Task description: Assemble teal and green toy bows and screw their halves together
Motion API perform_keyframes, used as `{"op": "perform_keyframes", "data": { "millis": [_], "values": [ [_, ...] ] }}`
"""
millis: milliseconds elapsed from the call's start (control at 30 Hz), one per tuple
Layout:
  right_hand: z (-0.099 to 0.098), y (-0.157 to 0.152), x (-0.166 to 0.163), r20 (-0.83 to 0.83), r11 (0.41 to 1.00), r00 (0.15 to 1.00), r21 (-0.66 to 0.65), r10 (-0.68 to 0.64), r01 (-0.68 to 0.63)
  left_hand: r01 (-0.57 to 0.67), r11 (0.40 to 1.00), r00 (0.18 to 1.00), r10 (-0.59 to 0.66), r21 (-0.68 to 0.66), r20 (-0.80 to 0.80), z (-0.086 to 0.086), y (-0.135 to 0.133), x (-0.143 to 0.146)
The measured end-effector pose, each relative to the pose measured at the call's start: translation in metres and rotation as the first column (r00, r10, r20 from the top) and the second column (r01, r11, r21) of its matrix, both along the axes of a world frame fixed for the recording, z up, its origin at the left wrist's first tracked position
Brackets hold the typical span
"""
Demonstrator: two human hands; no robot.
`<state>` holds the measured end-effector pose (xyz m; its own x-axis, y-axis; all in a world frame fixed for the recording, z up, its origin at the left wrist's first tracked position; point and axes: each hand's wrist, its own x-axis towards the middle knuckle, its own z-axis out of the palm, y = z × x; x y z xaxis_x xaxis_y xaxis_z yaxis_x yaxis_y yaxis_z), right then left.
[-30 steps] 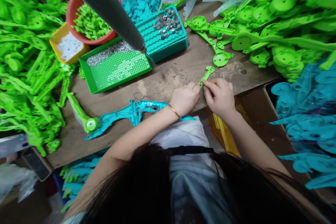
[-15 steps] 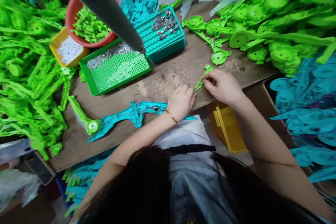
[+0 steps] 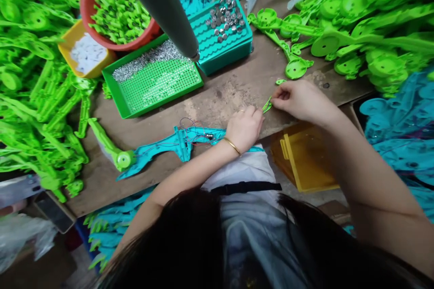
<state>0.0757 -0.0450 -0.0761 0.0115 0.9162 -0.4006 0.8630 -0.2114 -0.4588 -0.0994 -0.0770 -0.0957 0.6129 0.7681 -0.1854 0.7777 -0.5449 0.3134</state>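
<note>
Fingers of the right hand drawn together at the upper stretch of a slim lime-green moulded plastic part, cannot tell whether clamped or merely touching; those of the left hand bent down and closed on its lower end. In hand, by judgement: fine two-handed fingerwork on that part, between both hands near the table's front edge, calling for a steady left hold and a light, precise right touch. All around, a broad, worn brown wooden table, scuffed pale mid-way. To the left, a tall heap of lime-green plastic mouldings; to the right, a second heap of lime-green cupped plastic arms, and nearer, a stack of sky-blue plastic shells. Slanting down from above, a dark grey tapering rod. Below the front edge, a yellow plastic crate. Along the front, partly behind the left arm, a long sky-blue plastic housing strung with thin wires. Farther back, a green perforated rectangular tray, a round red plastic bowl, a small yellow plastic tub. Smallest, on a teal ridged tray, shiny round metal discs.
</note>
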Motion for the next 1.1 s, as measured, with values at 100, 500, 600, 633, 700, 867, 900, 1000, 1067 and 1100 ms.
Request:
{"op": "perform_keyframes", "data": {
  "millis": [100,500,600,633,700,867,900,1000,1067,1100],
  "values": [
    [0.002,0.005,-0.003,0.068,1.0,0.998,-0.022,0.003,-0.001,0.011,1.0,1.0,-0.011,0.002,0.009,-0.001,0.0,0.0],
    [0.001,0.019,-0.017,0.171,0.982,0.972,-0.074,-0.159,0.174,0.033,0.999,0.998,-0.031,-0.028,0.056,-0.004,0.0,0.001],
    [0.002,0.014,-0.012,0.08,0.977,0.978,-0.079,-0.191,0.198,0.025,0.996,0.999,-0.021,-0.084,0.049,0.004,0.001,-0.004],
    [0.002,0.011,-0.008,0.034,0.975,0.979,-0.092,-0.201,0.204,0.027,0.994,0.998,-0.021,-0.106,0.053,0.007,0.001,-0.006],
    [0.001,0.002,0.001,-0.104,0.97,0.968,-0.105,-0.228,0.217,0.035,0.99,0.997,-0.025,-0.136,0.073,0.012,0.001,-0.013],
    [-0.009,-0.028,0.01,-0.272,0.952,0.939,0.161,-0.211,0.261,0.027,0.99,0.996,-0.014,-0.139,0.092,0.015,0.0,-0.028],
    [-0.012,-0.034,0.009,-0.235,0.947,0.956,0.228,-0.173,0.228,0.022,0.991,0.995,-0.008,-0.135,0.1,0.014,-0.001,-0.03],
    [-0.019,-0.043,0.003,-0.124,0.928,0.991,0.362,-0.047,0.089,0.008,0.993,0.99,0.009,-0.117,0.139,0.01,-0.002,-0.033],
    [-0.022,-0.046,0.0,-0.088,0.915,0.996,0.401,-0.001,0.037,0.002,0.994,0.986,0.016,-0.106,0.163,0.008,-0.003,-0.035],
    [-0.023,-0.047,0.0,-0.085,0.911,0.996,0.411,0.008,0.028,0.0,0.995,0.984,0.018,-0.102,0.175,0.008,-0.003,-0.035]
  ]
}}
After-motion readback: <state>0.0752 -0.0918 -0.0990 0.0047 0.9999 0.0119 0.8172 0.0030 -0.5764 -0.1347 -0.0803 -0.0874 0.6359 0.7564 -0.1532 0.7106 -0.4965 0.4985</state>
